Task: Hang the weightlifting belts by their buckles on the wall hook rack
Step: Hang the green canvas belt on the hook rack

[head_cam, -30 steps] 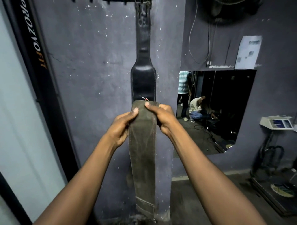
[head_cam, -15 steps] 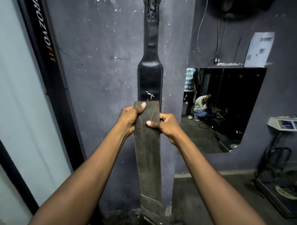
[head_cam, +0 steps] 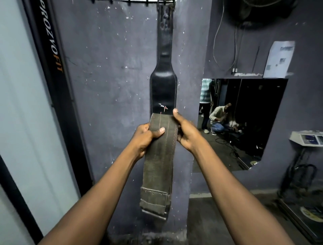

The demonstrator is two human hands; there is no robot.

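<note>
A worn olive-grey weightlifting belt (head_cam: pixel 157 162) hangs straight down in front of me, folded over at the top. My left hand (head_cam: pixel 146 138) grips its left edge with the thumb across the front. My right hand (head_cam: pixel 186 132) holds the right edge, thumb pointing up. Its buckle is not visible; the stitched lower end dangles near the floor. Behind it a black leather belt (head_cam: pixel 164 87) hangs from the wall hook rack (head_cam: pixel 132 1) at the top of the grey wall.
A black door frame (head_cam: pixel 52 70) with lettering stands at left. To the right, a wall opening (head_cam: pixel 241 122) shows two people in another room. A weighing scale (head_cam: pixel 307 138) on a stand sits at far right, a paper notice (head_cam: pixel 279 59) above.
The camera tilted up, bringing the hook rack into view again. My hands slid along the olive belt; the right thumb now points up beside the fold, and more of the lower end shows.
</note>
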